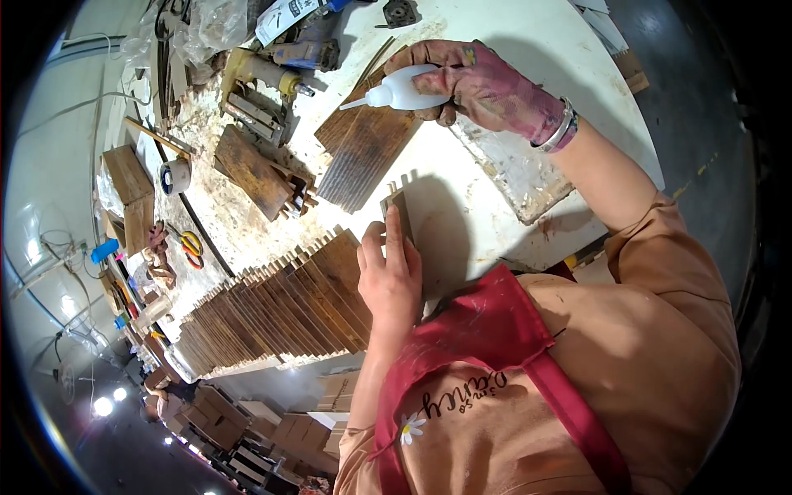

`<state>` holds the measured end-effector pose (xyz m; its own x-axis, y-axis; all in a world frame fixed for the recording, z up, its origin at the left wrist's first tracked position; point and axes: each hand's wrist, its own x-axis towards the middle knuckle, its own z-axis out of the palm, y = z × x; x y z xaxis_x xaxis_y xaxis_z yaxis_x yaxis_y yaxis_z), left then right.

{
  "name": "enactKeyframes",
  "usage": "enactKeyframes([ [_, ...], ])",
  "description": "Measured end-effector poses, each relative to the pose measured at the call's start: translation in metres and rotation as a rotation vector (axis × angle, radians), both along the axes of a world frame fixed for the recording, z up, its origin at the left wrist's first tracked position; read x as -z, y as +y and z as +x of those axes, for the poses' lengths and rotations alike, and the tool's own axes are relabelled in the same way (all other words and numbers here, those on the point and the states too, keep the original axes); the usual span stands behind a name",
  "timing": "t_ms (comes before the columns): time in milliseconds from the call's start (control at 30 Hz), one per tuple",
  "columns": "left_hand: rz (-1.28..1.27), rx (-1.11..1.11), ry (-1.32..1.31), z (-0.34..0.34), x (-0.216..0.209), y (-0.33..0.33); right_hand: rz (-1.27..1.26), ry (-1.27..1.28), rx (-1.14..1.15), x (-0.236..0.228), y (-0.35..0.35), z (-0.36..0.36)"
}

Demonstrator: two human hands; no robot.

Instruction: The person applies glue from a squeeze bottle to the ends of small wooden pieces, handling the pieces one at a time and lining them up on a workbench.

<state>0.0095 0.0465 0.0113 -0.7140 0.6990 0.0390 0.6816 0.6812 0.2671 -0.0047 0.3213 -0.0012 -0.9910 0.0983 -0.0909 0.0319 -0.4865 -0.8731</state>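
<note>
My right hand (495, 87), in a stained pink-purple glove, grips a white squeeze bottle (406, 89) whose thin nozzle points left. Below it, my bare left hand (389, 276) holds a narrow brown wooden piece (399, 200) at the table edge, index finger stretched along it and the other fingers curled. Small light pegs stick out of that piece's far end. Left of this hand runs a long row of dark wooden slats (280, 301), standing close together with pegs along their upper ends. Under the bottle's nozzle lie flat brown grooved boards (363, 169).
Further left are a small stack of wooden pieces (254, 172), a yellow power tool (260, 76), a blue power tool (304, 54), a tape roll (175, 176), yellow-handled scissors (191, 247) and a wooden box (129, 186). A stained pale panel (516, 173) lies right. Cartons (301, 437) stand behind.
</note>
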Motion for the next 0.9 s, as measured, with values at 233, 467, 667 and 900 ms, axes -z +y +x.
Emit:
enactKeyframes([
  [233,-0.110,-0.031,-0.078,-0.0014,0.0038,-0.0014,-0.043,0.003,-0.020,0.0003,0.0016,-0.0004],
  [467,-0.147,-0.018,-0.089,-0.0016,-0.0028,0.0032,-0.003,-0.001,-0.002,0.0026,0.0003,-0.0005],
  [667,-0.095,0.040,0.003,-0.0007,-0.0044,0.0032,-0.021,0.000,-0.041,-0.0025,0.0028,0.0007],
  [900,-0.106,0.056,0.003,-0.0019,-0.0050,0.0031,-0.148,0.053,-0.004,0.0050,0.0042,-0.0005],
])
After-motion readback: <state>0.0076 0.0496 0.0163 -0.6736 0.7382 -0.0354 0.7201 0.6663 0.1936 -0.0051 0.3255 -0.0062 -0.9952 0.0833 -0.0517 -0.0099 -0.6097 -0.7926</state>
